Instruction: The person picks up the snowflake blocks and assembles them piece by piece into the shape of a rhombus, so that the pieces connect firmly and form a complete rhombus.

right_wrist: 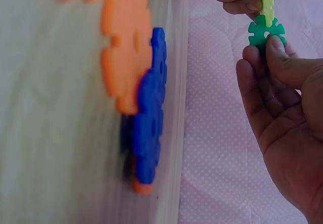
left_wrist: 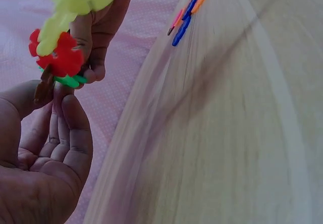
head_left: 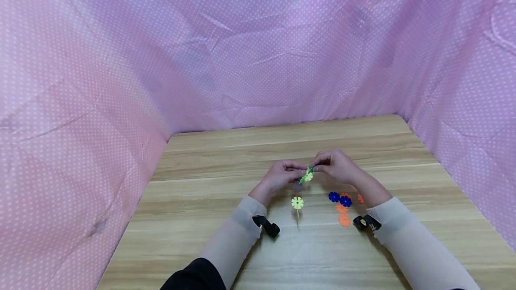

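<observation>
Dressed to the wrists in a smooth, pale beige left sleeve, with black cloth covering the arm farther up, and a matching pale right sleeve. Fitted at the left cuff with a small black device, rounded at the end; similarly equipped at the right with a black device bearing a yellowish spot.
</observation>
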A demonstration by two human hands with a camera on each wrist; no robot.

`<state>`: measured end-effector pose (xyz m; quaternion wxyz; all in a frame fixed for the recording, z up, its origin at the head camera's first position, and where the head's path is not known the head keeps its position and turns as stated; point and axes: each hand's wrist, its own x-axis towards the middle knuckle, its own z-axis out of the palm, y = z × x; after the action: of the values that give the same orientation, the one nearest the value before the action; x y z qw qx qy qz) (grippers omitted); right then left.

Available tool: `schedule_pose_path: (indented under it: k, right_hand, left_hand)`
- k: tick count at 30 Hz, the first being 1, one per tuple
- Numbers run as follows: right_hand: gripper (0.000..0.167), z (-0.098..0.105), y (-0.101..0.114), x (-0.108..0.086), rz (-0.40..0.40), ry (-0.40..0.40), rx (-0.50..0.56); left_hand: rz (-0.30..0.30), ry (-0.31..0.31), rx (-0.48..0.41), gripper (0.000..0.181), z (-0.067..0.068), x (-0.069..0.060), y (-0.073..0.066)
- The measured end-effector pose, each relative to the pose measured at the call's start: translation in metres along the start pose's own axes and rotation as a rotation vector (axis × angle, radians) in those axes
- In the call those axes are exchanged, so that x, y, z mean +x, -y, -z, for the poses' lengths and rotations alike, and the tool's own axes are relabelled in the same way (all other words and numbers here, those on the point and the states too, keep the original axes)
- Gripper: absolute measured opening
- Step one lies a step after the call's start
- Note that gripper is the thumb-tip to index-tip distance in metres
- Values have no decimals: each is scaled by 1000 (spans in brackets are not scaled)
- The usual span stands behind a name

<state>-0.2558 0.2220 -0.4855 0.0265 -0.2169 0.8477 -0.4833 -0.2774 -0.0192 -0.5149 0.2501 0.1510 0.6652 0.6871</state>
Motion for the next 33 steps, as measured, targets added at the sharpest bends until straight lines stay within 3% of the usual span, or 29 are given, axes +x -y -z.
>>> schedule_pose_path:
  k: [8, 15, 24, 30, 33]
  right_hand:
    - [22, 24, -4, -7, -91, 18, -183]
    - [20, 59, -15, -23, -191, 111, -327]
    - [22, 82, -27, -42, -373, 197, -256]
    - [25, 87, -34, -48, -405, 216, -312]
    - [18, 86, -37, -47, -386, 205, -335]
  left_hand:
    - [-35, -38, 44, 20, 2, 1, 1]
    - [-42, -68, 7, 20, 4, 2, 0]
    - [-18, -73, -5, 21, 4, 2, -1]
    - [-37, -81, 2, 21, 4, 2, 0]
    - [-47, -75, 2, 22, 4, 2, 0]
